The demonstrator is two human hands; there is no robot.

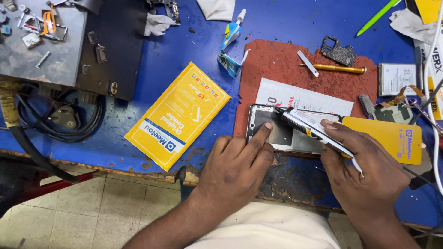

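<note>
An opened phone body (272, 131) lies on a red mat (277, 64) at the front of a blue workbench. My left hand (235, 166) rests at the bench edge, its index fingertip pressing down on the phone's inner plate. My right hand (364, 161) holds a thin flat battery-like part (314, 127) with a white label, tilted up on edge over the right side of the phone. A white printed sheet (304, 97) lies under the phone's far side.
A yellow flat package (177, 115) lies left of the mat, another yellow package (392, 138) at right. A small glue tube (232, 32), a brass-handled screwdriver (339, 69), a circuit board (339, 50), a battery (396, 79) and cables (60, 120) surround the mat.
</note>
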